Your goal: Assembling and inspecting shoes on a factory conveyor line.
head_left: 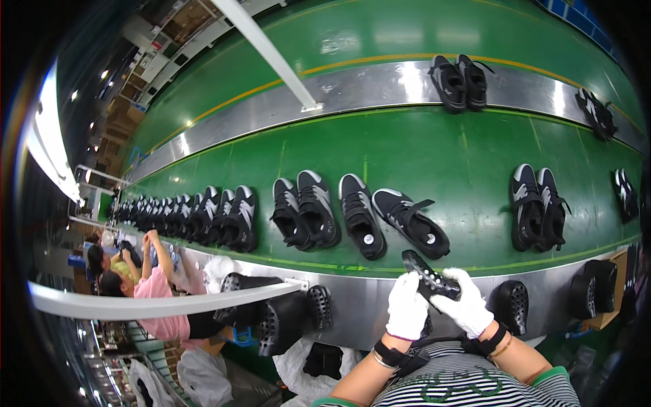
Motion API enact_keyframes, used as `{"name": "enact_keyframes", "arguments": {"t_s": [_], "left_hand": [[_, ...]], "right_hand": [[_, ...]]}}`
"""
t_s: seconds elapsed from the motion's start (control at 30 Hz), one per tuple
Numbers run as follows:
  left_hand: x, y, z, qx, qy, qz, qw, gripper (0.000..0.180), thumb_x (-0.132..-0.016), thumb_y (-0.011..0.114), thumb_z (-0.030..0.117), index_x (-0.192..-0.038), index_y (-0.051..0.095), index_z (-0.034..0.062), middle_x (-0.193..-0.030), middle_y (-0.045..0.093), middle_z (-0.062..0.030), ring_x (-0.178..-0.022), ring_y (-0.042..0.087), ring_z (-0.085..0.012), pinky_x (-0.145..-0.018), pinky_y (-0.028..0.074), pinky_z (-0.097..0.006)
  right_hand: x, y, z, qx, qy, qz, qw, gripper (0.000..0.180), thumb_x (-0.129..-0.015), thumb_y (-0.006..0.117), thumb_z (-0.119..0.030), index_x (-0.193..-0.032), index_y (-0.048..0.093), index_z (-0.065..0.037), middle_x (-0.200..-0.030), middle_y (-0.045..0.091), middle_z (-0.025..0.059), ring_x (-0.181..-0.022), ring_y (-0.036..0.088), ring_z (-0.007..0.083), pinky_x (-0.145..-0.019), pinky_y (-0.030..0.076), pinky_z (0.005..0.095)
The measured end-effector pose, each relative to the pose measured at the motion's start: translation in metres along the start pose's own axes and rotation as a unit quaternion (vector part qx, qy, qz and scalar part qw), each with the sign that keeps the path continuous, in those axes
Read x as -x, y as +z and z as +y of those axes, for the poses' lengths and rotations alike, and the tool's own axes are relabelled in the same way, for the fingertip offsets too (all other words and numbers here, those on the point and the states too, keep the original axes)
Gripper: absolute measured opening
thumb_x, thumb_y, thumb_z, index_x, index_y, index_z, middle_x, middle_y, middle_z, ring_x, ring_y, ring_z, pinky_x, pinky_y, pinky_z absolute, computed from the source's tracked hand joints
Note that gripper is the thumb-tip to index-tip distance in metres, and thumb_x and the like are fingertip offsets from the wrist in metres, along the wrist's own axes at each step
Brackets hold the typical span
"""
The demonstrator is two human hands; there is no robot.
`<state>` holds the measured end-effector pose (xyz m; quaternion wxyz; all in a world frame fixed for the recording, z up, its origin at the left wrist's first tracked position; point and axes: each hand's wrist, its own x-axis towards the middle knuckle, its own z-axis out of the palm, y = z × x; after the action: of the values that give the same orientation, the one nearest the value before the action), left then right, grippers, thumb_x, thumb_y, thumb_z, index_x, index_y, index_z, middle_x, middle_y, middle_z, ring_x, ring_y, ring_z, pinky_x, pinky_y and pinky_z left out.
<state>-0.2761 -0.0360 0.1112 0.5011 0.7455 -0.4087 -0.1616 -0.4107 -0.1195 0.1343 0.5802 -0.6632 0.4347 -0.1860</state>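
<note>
Now, at nine o'clock a packed row of black shoes [183,216] lines your green belt [441,149]. At six o'clock your gloved left hand [407,306] wraps the black sole [427,277] from below, while your right hand [468,306] pinches its other end, just short of the belt's steel rim [352,288].
</note>
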Motion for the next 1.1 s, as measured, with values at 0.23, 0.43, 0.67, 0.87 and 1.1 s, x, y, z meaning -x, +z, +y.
{"name": "enact_keyframes", "arguments": {"t_s": [0.23,0.43,0.67,0.87,1.1], "left_hand": [[-0.064,0.031,-0.013,0.05,-0.053,-0.008,0.997,0.024,-0.098,0.06,0.017,-0.115,0.065,0.0011,-0.106,0.067,-0.0169,-0.098,0.065,-0.0291,-0.089,0.052,-0.04],[-0.12,0.071,-0.018,-0.311,-0.121,-0.069,0.94,0.022,-0.1,0.046,0.021,-0.111,0.057,0.0047,-0.092,0.063,-0.0179,-0.089,0.065,-0.0375,-0.075,0.054,-0.048],[-0.137,0.036,-0.034,-0.429,0.039,-0.158,0.889,0.021,-0.095,0.057,0.026,-0.111,0.061,0.0126,-0.091,0.061,-0.0111,-0.08,0.066,-0.0306,-0.066,0.055,-0.045],[-0.132,0.034,-0.044,-0.339,0.101,-0.164,0.921,0.021,-0.094,0.058,0.025,-0.11,0.061,0.0126,-0.089,0.062,-0.011,-0.08,0.066,-0.0324,-0.068,0.054,-0.045],[-0.133,0.029,-0.051,-0.291,0.094,-0.183,0.934,0.027,-0.094,0.057,0.017,-0.118,0.066,0.0069,-0.097,0.067,-0.0142,-0.086,0.066,-0.0334,-0.076,0.055,-0.043]], "right_hand": [[-0.03,-0.056,-0.007,0.09,-0.02,0.079,0.993,0.052,-0.075,0.083,-0.016,-0.118,0.056,-0.002,-0.105,0.065,0.0148,-0.092,0.066,0.0244,-0.084,0.054,0.0364],[-0.047,-0.067,-0.011,0.231,-0.077,0.027,0.97,0.053,-0.073,0.078,-0.017,-0.119,0.058,-0.003,-0.111,0.063,0.0186,-0.103,0.064,0.0377,-0.091,0.052,0.0419],[-0.065,-0.072,-0.051,0.297,-0.146,-0.062,0.942,0.047,-0.073,0.074,-0.016,-0.116,0.058,-0.004,-0.103,0.062,0.0188,-0.096,0.062,0.0405,-0.085,0.052,0.0461],[-0.126,-0.031,-0.042,0.325,-0.069,-0.125,0.935,0.036,-0.08,0.063,-0.017,-0.111,0.052,-0.004,-0.103,0.061,0.0243,-0.094,0.063,0.0448,-0.083,0.051,0.0523],[-0.142,0.032,0.004,0.427,-0.137,-0.005,0.894,0.022,-0.084,0.061,-0.012,-0.103,0.056,-0.004,-0.092,0.061,0.0208,-0.087,0.062,0.0399,-0.076,0.051,0.0498]]}}
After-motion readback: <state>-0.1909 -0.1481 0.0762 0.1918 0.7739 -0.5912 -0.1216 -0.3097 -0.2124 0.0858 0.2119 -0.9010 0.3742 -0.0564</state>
